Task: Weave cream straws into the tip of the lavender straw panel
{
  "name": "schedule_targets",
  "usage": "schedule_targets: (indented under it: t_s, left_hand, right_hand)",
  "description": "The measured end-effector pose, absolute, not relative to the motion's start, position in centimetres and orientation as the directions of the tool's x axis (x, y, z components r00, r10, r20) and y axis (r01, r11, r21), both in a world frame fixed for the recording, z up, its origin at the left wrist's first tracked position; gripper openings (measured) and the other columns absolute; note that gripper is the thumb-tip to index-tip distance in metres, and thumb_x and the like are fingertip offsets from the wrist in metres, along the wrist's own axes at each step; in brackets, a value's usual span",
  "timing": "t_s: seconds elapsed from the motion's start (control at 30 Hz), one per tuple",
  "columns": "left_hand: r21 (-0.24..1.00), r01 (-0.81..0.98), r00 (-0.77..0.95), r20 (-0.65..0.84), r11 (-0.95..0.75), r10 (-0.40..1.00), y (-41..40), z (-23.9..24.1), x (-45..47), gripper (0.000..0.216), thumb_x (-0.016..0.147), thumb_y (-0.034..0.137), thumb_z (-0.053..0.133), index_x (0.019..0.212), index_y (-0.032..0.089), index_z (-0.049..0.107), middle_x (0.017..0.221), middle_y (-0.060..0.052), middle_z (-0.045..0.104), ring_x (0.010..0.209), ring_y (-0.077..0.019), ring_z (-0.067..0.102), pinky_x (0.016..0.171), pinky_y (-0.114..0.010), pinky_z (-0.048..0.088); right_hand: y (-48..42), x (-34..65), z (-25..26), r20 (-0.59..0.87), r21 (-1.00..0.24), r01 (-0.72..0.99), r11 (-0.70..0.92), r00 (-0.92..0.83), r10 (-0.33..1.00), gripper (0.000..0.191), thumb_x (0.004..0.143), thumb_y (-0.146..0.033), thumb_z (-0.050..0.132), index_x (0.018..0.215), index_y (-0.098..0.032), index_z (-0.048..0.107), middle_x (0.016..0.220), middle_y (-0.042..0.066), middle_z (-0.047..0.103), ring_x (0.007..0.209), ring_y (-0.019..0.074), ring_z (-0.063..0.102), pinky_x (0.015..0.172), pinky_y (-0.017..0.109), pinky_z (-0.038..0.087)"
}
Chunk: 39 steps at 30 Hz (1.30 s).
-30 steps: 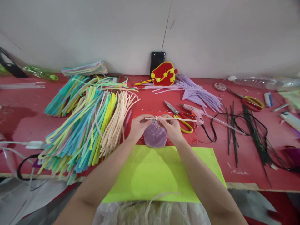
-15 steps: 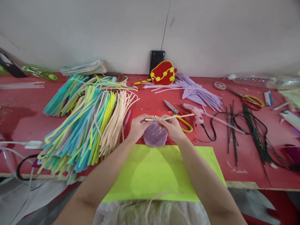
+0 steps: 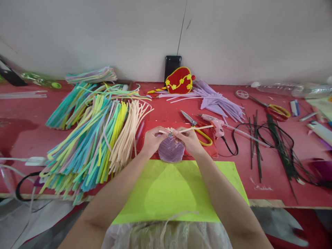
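Note:
Over the middle of the table, my left hand (image 3: pixel 153 139) and my right hand (image 3: pixel 188 140) are closed close together, thumbs and fingers pinching. Between them runs a peach pipe cleaner (image 3: pixel 199 129), its long end sticking out to the right past my right hand. Just below hangs a purple panel of pipe cleaners (image 3: pixel 171 150) in a chevron pattern; its upper edge is partly covered by my fingers. Beyond my right hand lie yellow-handled scissors (image 3: pixel 203 136) and a pink glue gun (image 3: pixel 218 126).
To the left spreads a big heap of coloured pipe cleaners (image 3: pixel 88 148), beside a peach bundle (image 3: pixel 124 145). Purple pipe cleaners (image 3: pixel 223 102) lie behind, near a red and yellow ornament (image 3: pixel 181 81). A lime-green sheet (image 3: pixel 178 190) covers the front edge. Dark stems (image 3: pixel 278 148) and a cable lie right.
Both hands keep their pinch on the peach pipe cleaner with almost no movement. The whole view has shifted very slightly.

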<state>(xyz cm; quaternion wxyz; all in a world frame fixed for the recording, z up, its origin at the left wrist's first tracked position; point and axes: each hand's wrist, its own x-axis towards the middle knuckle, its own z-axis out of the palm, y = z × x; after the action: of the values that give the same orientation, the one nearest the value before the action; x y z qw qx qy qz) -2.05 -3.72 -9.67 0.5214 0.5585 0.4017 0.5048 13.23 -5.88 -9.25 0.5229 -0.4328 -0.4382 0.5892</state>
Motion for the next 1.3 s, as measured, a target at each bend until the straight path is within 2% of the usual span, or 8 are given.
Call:
schedule_targets:
  t_s: [0.13, 0.3, 0.67, 1.3]
  left_hand:
    - [0.989, -0.073, 0.155, 0.14, -0.13, 0.978, -3.7, -9.6, -2.1, 0.016, 0.066, 0.032, 0.073, 0.074, 0.018, 0.069, 0.076, -0.002, 0.072, 0.073, -0.0164, 0.065, 0.072, -0.029, 0.05]
    - [0.988, -0.075, 0.148, 0.146, -0.136, 0.978, -3.8, -9.6, -2.1, 0.021, 0.066, 0.03, 0.074, 0.082, 0.019, 0.069, 0.085, -0.003, 0.072, 0.078, -0.0163, 0.066, 0.074, -0.028, 0.05]
    - [0.989, -0.066, 0.098, 0.137, -0.131, 0.986, -3.8, -9.7, -2.0, 0.015, 0.063, 0.031, 0.074, 0.07, 0.019, 0.067, 0.073, -0.001, 0.07, 0.071, -0.0158, 0.065, 0.071, -0.029, 0.05]
    - [0.983, -0.031, 0.114, 0.182, -0.18, 0.977, -3.9, -9.7, -2.0, 0.016, 0.065, 0.031, 0.074, 0.069, 0.019, 0.065, 0.072, -0.001, 0.069, 0.071, -0.0154, 0.064, 0.069, -0.028, 0.05]
  right_hand:
    - [-5.9, 12.5, -9.5, -0.018, -0.963, -0.268, -0.013, 0.019, 1.0, 0.026, 0.069, -0.041, 0.073, 0.063, -0.018, 0.064, 0.056, -0.003, 0.057, 0.046, 0.0073, 0.049, 0.046, 0.022, 0.042]
    - [-6.0, 12.2, -9.4, 0.023, -0.98, -0.196, 0.046, 0.117, 0.993, 0.027, 0.07, -0.043, 0.072, 0.063, -0.018, 0.063, 0.058, -0.002, 0.058, 0.048, 0.0083, 0.051, 0.048, 0.023, 0.045]
    - [-6.1, 12.4, -9.3, 0.035, -0.988, -0.147, 0.039, 0.035, 0.999, 0.03, 0.071, -0.046, 0.07, 0.064, -0.019, 0.061, 0.052, -0.003, 0.057, 0.045, 0.0089, 0.05, 0.048, 0.025, 0.045]
    - [-6.0, 12.8, -8.4, 0.06, -0.995, -0.08, 0.064, 0.051, 0.997, 0.029, 0.069, -0.046, 0.071, 0.06, -0.019, 0.063, 0.051, -0.003, 0.056, 0.045, 0.0095, 0.051, 0.047, 0.025, 0.045]
